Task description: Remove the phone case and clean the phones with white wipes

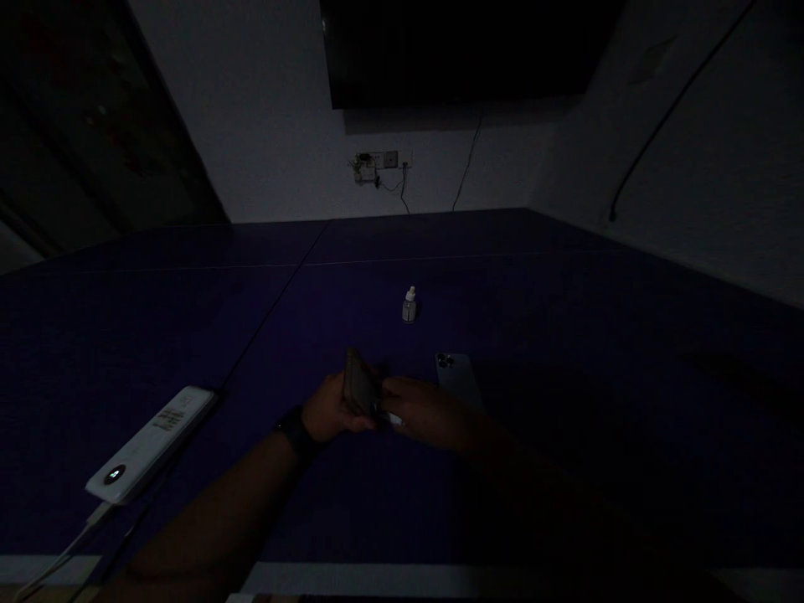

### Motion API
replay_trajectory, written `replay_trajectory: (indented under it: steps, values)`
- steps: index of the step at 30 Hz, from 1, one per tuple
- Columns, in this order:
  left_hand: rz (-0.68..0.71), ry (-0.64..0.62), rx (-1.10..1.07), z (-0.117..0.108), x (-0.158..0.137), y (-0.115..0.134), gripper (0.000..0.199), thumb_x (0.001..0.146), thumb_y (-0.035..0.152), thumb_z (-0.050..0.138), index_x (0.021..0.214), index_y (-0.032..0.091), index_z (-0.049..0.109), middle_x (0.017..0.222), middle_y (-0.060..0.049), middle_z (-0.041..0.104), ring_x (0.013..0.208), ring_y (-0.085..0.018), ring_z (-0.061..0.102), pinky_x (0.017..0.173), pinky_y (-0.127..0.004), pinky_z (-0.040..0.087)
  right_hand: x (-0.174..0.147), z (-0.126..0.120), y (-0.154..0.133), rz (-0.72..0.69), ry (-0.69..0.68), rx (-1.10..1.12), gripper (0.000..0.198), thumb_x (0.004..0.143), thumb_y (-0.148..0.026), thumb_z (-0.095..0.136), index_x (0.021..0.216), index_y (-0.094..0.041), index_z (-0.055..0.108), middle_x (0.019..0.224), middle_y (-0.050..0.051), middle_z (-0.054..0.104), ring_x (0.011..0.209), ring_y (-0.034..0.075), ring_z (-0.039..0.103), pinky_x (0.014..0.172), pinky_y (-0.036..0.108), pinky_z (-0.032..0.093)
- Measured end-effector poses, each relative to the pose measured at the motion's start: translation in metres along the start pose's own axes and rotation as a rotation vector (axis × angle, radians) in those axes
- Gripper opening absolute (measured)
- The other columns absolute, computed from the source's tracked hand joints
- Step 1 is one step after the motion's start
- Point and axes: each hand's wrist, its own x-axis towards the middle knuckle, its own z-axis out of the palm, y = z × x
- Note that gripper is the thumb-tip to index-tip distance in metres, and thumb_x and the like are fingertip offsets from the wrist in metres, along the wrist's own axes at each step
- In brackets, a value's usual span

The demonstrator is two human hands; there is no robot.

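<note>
The room is very dim. My left hand, with a dark band on its wrist, is closed round a dark phone held tilted above the table. Against the phone's right side, my right hand has its fingers curled on a small white piece, perhaps a cloth or tissue; its kind is too dark to tell. Partly behind my right hand, a light-coloured phone lies with its camera lenses up. Farther off stands a small clear bottle with a white dropper-like cap.
On the left lies a white power bank with a lit round display and a white cable plugged in. The dark blue table reaches the wall, where sockets and cords sit below a large dark screen.
</note>
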Motion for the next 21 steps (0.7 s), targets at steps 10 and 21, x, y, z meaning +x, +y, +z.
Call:
replay_trajectory:
  steps: [10,21]
  values:
    - [0.004,0.012,-0.116,0.002,0.001,0.000,0.090,0.052,0.077,0.081,0.119,0.020,0.058,0.106,-0.007,0.069,0.096,-0.028,0.067,0.084,-0.038,0.053,0.000,-0.004,-0.002,-0.037,-0.049,0.415,0.011,0.078,-0.005,0.068,0.084,-0.014,0.070,0.093,0.004,0.062,0.080,0.014,0.062,0.071,0.024,0.049]
    - [-0.013,-0.047,-0.194,0.002,0.000,0.003,0.085,0.059,0.073,0.081,0.122,0.021,0.057,0.110,-0.009,0.070,0.099,-0.029,0.068,0.087,-0.040,0.053,0.009,0.006,0.004,0.055,0.020,0.045,0.016,0.090,-0.011,0.058,0.099,-0.013,0.072,0.103,0.013,0.065,0.094,0.025,0.063,0.080,0.036,0.050]
